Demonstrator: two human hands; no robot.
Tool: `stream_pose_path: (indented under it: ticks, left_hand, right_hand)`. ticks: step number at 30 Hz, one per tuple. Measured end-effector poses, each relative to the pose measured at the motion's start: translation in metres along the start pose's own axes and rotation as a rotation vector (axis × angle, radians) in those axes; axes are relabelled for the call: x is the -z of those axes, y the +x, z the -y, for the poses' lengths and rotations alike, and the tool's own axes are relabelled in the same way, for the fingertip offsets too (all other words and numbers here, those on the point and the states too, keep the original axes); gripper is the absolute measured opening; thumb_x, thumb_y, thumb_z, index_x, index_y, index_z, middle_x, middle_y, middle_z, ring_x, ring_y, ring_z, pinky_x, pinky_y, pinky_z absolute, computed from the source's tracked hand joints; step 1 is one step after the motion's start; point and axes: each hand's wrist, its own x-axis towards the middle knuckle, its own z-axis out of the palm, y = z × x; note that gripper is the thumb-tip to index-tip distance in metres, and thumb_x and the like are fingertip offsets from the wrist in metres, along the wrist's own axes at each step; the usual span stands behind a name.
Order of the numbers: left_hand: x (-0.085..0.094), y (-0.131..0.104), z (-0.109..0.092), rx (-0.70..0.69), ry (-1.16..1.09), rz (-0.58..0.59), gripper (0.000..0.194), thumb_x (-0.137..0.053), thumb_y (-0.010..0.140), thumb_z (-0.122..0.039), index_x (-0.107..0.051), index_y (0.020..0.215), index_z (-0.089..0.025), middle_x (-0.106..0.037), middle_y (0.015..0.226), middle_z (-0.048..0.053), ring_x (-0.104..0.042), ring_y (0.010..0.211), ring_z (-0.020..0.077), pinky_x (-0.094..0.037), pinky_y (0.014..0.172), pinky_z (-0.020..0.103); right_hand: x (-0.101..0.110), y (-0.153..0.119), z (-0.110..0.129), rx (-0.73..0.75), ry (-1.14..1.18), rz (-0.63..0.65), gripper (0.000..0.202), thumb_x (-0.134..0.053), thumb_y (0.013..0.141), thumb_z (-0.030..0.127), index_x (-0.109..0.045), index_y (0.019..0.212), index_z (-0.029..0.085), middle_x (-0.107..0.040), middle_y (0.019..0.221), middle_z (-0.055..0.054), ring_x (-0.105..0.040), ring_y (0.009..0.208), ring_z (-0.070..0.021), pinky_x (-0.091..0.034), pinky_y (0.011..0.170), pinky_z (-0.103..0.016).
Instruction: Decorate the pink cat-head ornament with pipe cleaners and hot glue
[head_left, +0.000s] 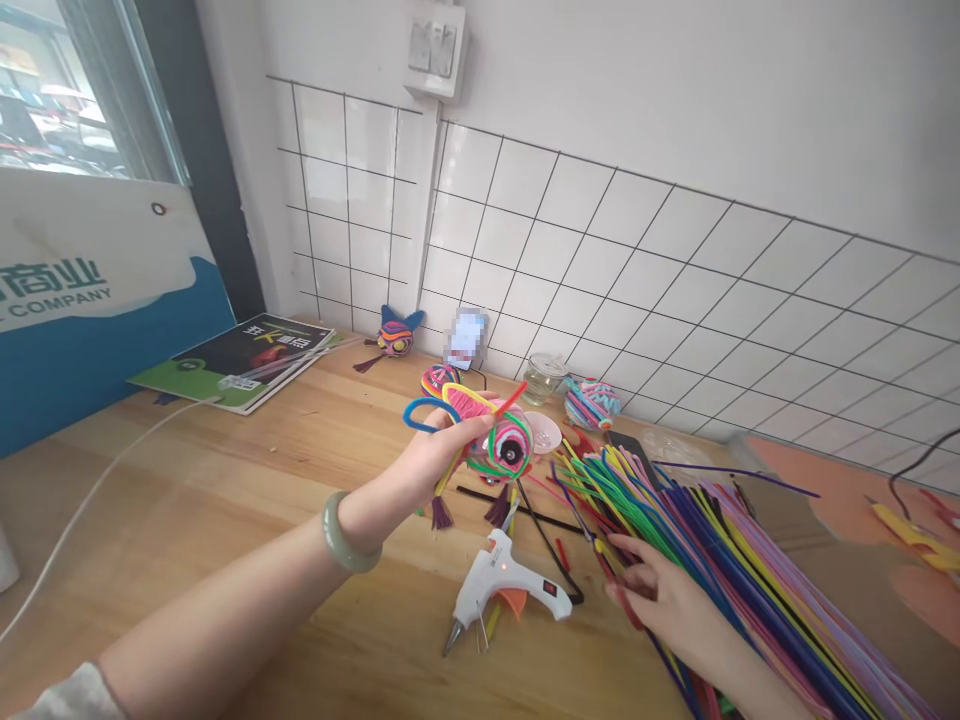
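Observation:
My left hand [454, 445], with a pale green bangle [349, 535] on the wrist, grips a colourful pipe-cleaner figure [499, 450] above the table. The figure has a big black eye ringed in pink and green, a yellow-edged pink ear, a blue loop and dark purple tassels. A red pipe-cleaner end [514, 397] sticks up by my fingertips. Lower right, my right hand [649, 590] is closed around the red handles of scissors [600, 548], whose blades point up and left. Beneath them lies a white glue gun [510, 575], its nozzle toward me and a small light lit.
A thick bundle of pipe cleaners [720, 560] covers the right side. Along the wall stand a finished figure [395, 335], a phone [466, 338], a glass jar [546, 378] and a wrapped ball [592, 402]. Magazines [240, 360] and a white cable [112, 470] lie left.

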Motion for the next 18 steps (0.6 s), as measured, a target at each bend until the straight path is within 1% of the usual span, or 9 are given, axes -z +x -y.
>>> stream_pose_path:
  ticks: [2, 3, 4, 7, 10, 13, 15, 17, 18]
  left_hand:
    - [0.003, -0.001, 0.003, 0.037, 0.023, -0.013, 0.033, -0.074, 0.071, -0.036, -0.07, 0.096, -0.015, -0.07, 0.071, 0.005, -0.064, 0.061, 0.0177, -0.049, 0.052, 0.025]
    - [0.005, -0.001, 0.004, 0.056, 0.035, -0.018, 0.034, -0.073, 0.071, -0.038, -0.069, 0.096, -0.016, -0.071, 0.072, 0.005, -0.063, 0.059, 0.0174, -0.048, 0.048, 0.024]
    - [0.008, -0.001, 0.006, 0.077, 0.044, -0.016, 0.035, -0.073, 0.071, -0.04, -0.069, 0.097, -0.017, -0.071, 0.072, 0.005, -0.063, 0.058, 0.0173, -0.047, 0.046, 0.024]
    - [0.012, -0.002, 0.009, 0.147, 0.055, 0.042, 0.038, -0.072, 0.072, -0.044, -0.069, 0.1, -0.018, -0.071, 0.071, 0.005, -0.062, 0.052, 0.0172, -0.043, 0.041, 0.024]
    - [0.013, 0.0, 0.009, 0.25, 0.06, 0.145, 0.037, -0.069, 0.074, -0.048, -0.069, 0.095, -0.017, -0.071, 0.071, 0.007, -0.062, 0.049, 0.0172, -0.037, 0.037, 0.021]
    - [0.01, 0.0, 0.008, 0.372, 0.106, 0.161, 0.037, -0.069, 0.073, -0.051, -0.068, 0.086, -0.016, -0.07, 0.068, 0.007, -0.061, 0.046, 0.015, -0.028, 0.033, 0.018]
    - [0.006, -0.002, 0.007, 0.423, 0.147, 0.159, 0.035, -0.07, 0.073, -0.05, -0.067, 0.081, -0.016, -0.07, 0.065, 0.006, -0.058, 0.044, 0.0131, -0.025, 0.032, 0.018]
    - [0.003, -0.005, 0.006, 0.429, 0.178, 0.193, 0.033, -0.07, 0.073, -0.048, -0.067, 0.075, -0.016, -0.069, 0.061, 0.005, -0.056, 0.042, 0.0125, -0.027, 0.033, 0.019]
    - [0.001, -0.006, 0.005, 0.386, 0.184, 0.206, 0.031, -0.07, 0.073, -0.046, -0.068, 0.073, -0.015, -0.068, 0.06, 0.005, -0.055, 0.042, 0.0126, -0.029, 0.034, 0.02]
  right_hand:
    - [0.007, -0.009, 0.008, -0.027, 0.188, 0.055, 0.077, -0.06, 0.072, 0.046, -0.039, 0.138, 0.011, -0.072, 0.081, -0.008, -0.068, 0.081, -0.0242, -0.051, 0.074, -0.034]
    - [0.011, -0.014, 0.014, -0.028, 0.258, 0.08, 0.082, -0.06, 0.074, 0.048, -0.033, 0.142, 0.011, -0.072, 0.088, -0.01, -0.068, 0.08, -0.0232, -0.051, 0.075, -0.035]
    - [0.014, -0.019, 0.02, -0.014, 0.32, 0.079, 0.084, -0.058, 0.076, 0.049, -0.029, 0.145, 0.012, -0.072, 0.092, -0.011, -0.067, 0.075, -0.0212, -0.051, 0.073, -0.035]
    - [0.019, -0.034, 0.036, 0.06, 0.396, 0.086, 0.076, -0.051, 0.082, 0.049, -0.028, 0.147, 0.017, -0.071, 0.088, -0.009, -0.062, 0.061, -0.018, -0.052, 0.064, -0.036]
    - [0.019, -0.041, 0.046, 0.156, 0.402, 0.074, 0.068, -0.051, 0.085, 0.044, -0.033, 0.146, 0.019, -0.069, 0.088, -0.008, -0.065, 0.066, -0.0195, -0.054, 0.067, -0.038]
    - [0.016, -0.039, 0.053, 0.222, 0.322, 0.048, 0.063, -0.058, 0.084, 0.041, -0.04, 0.141, 0.02, -0.068, 0.094, -0.008, -0.067, 0.081, -0.0203, -0.055, 0.077, -0.035]
    - [0.014, -0.036, 0.06, 0.263, 0.188, -0.023, 0.061, -0.061, 0.083, 0.043, -0.048, 0.137, 0.019, -0.068, 0.096, -0.008, -0.068, 0.088, -0.0204, -0.055, 0.083, -0.033]
    - [0.013, -0.035, 0.068, 0.347, 0.015, -0.118, 0.06, -0.063, 0.081, 0.046, -0.054, 0.133, 0.017, -0.068, 0.103, -0.011, -0.067, 0.096, -0.0231, -0.054, 0.087, -0.034]
    - [0.013, -0.035, 0.073, 0.403, -0.07, -0.155, 0.061, -0.064, 0.08, 0.047, -0.055, 0.133, 0.017, -0.068, 0.109, -0.012, -0.066, 0.101, -0.0248, -0.054, 0.089, -0.035]
